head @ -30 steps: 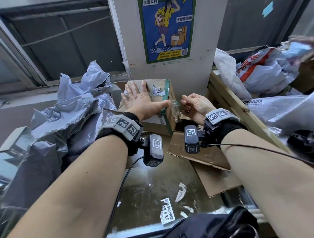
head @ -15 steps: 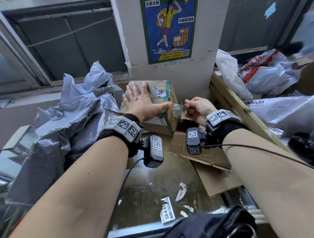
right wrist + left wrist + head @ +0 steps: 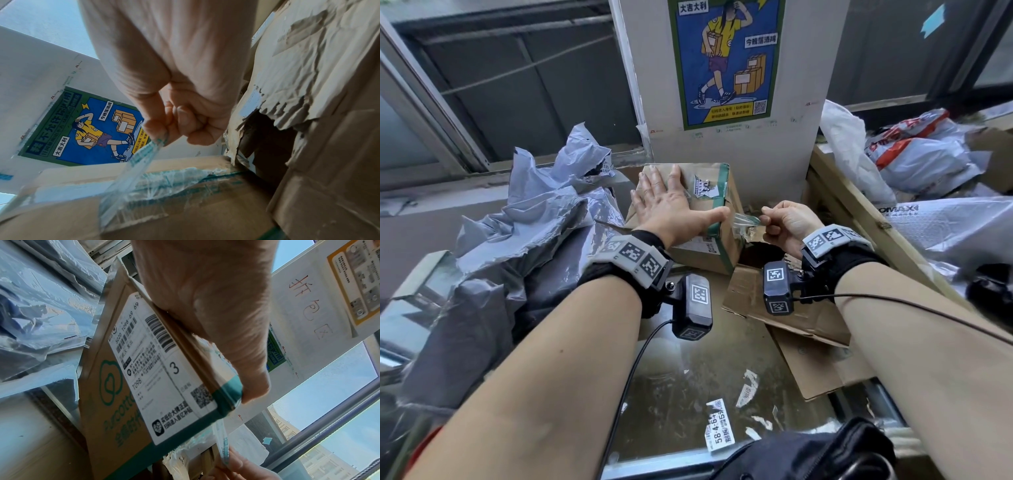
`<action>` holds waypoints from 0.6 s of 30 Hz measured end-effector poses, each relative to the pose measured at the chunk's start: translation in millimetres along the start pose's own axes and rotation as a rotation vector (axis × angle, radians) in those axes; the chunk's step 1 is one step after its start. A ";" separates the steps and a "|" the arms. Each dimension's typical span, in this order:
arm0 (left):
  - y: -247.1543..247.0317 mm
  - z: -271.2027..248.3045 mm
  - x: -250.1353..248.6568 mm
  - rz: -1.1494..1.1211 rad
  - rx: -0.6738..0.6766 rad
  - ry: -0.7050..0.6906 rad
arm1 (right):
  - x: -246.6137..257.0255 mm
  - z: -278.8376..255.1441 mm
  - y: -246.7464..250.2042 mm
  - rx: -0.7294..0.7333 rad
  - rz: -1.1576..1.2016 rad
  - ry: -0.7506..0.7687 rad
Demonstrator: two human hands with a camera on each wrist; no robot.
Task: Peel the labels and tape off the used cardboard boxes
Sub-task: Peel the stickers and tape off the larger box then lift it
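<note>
Your left hand (image 3: pixel 671 209) flat, fingers straight, pressing the cardboard box (image 3: pixel 717 251), your right hand (image 3: pixel 787 222) grip pinching clear tape (image 3: pixel 744 219) stretched off its edge.

Soft daylight, fisheye edges, wrist blur
</note>
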State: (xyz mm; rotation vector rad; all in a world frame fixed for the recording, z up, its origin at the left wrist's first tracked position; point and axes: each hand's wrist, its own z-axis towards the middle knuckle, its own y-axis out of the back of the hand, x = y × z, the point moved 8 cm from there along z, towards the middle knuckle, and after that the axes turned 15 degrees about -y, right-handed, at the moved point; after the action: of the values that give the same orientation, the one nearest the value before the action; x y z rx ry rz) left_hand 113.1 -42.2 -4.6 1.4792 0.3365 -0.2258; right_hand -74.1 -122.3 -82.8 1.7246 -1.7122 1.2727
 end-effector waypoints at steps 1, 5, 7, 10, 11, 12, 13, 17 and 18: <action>0.2 -0.1 -0.1 0.000 0.001 0.000 | -0.4 -0.2 0.6 -0.007 -0.005 -0.003; -0.5 -0.9 0.2 0.000 0.008 -0.001 | -2.4 -2.1 0.9 -0.026 -0.050 -0.022; -1.2 -1.4 0.1 -0.001 0.003 -0.004 | -3.5 -2.8 -1.4 -0.010 -0.062 -0.040; -1.0 -3.1 0.9 -0.012 0.005 -0.015 | -3.4 -4.3 -7.3 0.044 -0.104 -0.085; -1.2 -4.6 2.0 -0.018 0.011 -0.021 | -3.0 -4.5 -7.9 0.052 -0.129 -0.101; -1.2 -5.9 2.9 -0.023 0.015 -0.027 | -0.6 -5.3 -8.0 0.048 -0.165 -0.100; -0.8 -6.7 4.0 -0.027 0.016 -0.033 | 3.6 -5.5 -8.4 0.040 -0.195 -0.081; 0.7 -5.1 4.6 -0.055 0.002 -0.038 | 16.1 -7.9 -11.7 -0.064 -0.154 -0.003; 0.8 -4.2 4.2 -0.054 -0.004 -0.038 | 16.1 -7.3 -11.3 -0.088 -0.089 -0.004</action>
State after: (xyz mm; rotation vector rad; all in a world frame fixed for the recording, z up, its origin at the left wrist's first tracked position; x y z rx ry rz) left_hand 117.0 -37.7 -5.5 1.4614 0.3468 -0.2959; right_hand -68.5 -123.7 -62.6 1.7327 -1.6494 1.1386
